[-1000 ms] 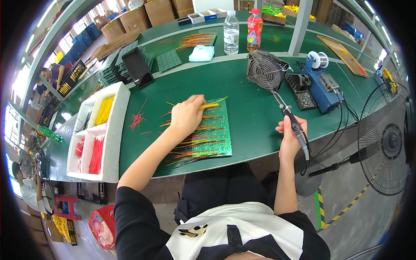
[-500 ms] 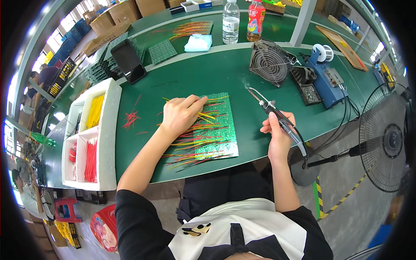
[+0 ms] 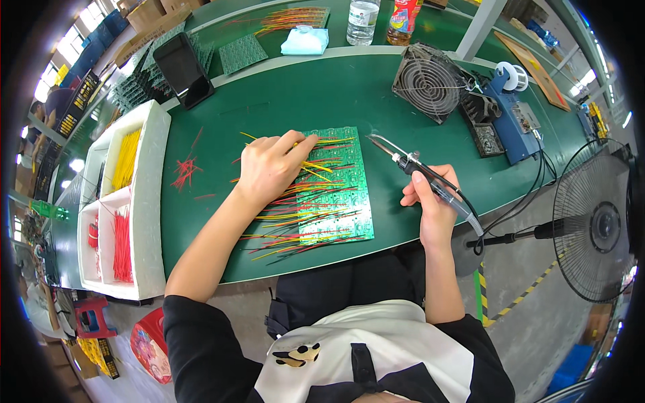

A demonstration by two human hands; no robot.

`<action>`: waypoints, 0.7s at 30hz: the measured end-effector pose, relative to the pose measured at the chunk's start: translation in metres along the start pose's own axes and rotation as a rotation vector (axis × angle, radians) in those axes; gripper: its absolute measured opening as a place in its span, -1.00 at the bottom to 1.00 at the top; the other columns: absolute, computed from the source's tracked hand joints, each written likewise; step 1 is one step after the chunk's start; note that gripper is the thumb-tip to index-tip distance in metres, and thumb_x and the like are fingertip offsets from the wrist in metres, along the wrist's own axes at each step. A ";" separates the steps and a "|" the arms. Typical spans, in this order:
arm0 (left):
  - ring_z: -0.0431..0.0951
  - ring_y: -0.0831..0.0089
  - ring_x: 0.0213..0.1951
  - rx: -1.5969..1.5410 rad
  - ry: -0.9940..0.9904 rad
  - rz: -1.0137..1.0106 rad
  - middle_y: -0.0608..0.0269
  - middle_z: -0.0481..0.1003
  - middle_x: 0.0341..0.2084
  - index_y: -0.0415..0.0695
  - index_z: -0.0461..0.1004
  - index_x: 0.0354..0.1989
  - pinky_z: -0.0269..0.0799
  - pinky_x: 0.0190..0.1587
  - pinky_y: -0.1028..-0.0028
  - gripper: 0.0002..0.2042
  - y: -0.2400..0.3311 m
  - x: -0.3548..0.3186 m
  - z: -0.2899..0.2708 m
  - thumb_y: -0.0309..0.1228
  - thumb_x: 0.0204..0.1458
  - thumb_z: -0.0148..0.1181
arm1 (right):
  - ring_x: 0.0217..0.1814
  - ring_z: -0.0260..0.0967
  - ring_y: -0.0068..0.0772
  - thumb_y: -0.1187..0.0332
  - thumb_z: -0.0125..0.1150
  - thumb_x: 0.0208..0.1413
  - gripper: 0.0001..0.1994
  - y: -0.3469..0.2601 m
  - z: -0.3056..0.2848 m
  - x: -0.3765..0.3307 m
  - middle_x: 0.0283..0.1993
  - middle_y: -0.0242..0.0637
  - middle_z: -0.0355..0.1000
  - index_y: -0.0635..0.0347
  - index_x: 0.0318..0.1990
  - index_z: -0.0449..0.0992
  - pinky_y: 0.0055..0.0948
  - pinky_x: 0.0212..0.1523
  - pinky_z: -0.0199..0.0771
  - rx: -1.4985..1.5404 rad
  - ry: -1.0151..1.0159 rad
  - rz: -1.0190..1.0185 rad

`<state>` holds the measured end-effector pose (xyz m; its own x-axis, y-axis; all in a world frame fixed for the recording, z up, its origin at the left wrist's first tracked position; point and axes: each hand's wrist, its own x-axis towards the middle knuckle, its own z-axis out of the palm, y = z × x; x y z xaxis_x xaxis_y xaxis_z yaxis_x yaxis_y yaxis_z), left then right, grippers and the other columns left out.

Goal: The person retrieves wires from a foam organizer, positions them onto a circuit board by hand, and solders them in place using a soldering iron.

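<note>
A green circuit board (image 3: 359,201) lies on the bench, with rows of red, yellow and black wires (image 3: 282,216) sticking out past its left side. Over its upper left corner rests my left hand (image 3: 269,168), fingers pinched together on a wire whose yellow end shows beyond the knuckles; the fingertips partly hide the grip. My right hand (image 3: 435,208) is wrapped around a soldering iron (image 3: 430,181) with a thin metal guide tube at its front. The iron's tip points left, just off the board's upper right edge, not touching it.
A white foam box (image 3: 158,201) of yellow and red wires stands left, near loose red wire pieces (image 3: 186,172). Behind are a phone (image 3: 183,70), stacked boards and two bottles (image 3: 363,23). Right: a small fan (image 3: 428,80), blue solder station (image 3: 514,121) and standing fan (image 3: 601,225).
My right hand has brought the soldering iron's tip left, closer to the board's edge. My left hand stays pinched at the board's upper corner. The whole view has shifted slightly.
</note>
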<state>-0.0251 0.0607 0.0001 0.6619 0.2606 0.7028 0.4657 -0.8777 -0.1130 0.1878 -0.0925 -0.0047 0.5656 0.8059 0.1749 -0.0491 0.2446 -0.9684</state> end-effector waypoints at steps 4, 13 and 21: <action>0.42 0.50 -0.66 0.001 0.002 0.015 0.42 0.45 -0.53 -0.03 0.54 -0.32 0.33 -0.61 0.51 -0.78 -0.001 -0.001 0.004 -0.51 -0.23 0.20 | -0.61 0.38 -0.52 0.44 0.17 0.05 -0.84 -0.001 -0.001 0.000 -0.54 -0.23 0.42 0.28 -0.30 0.31 -0.60 -0.56 0.39 -0.036 -0.029 0.001; 0.42 0.51 -0.66 0.015 -0.001 0.020 0.43 0.44 -0.53 -0.03 0.54 -0.31 0.33 -0.61 0.51 -0.77 0.000 -0.001 0.002 -0.50 -0.22 0.20 | -0.58 0.40 -0.53 0.45 0.18 0.05 -0.84 -0.001 0.000 0.000 -0.52 -0.24 0.43 0.27 -0.29 0.31 -0.61 -0.54 0.41 -0.027 -0.082 -0.014; 0.41 0.51 -0.66 0.016 -0.015 0.021 0.43 0.44 -0.54 -0.04 0.54 -0.31 0.34 -0.61 0.51 -0.76 0.001 0.000 0.001 -0.54 -0.24 0.18 | -0.57 0.41 -0.55 0.44 0.18 0.04 -0.83 -0.001 0.000 0.000 -0.51 -0.25 0.44 0.27 -0.30 0.32 -0.63 -0.53 0.41 -0.047 -0.101 0.010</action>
<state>-0.0239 0.0605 -0.0009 0.6802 0.2488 0.6896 0.4609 -0.8766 -0.1383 0.1883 -0.0925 -0.0041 0.4794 0.8590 0.1800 -0.0145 0.2128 -0.9770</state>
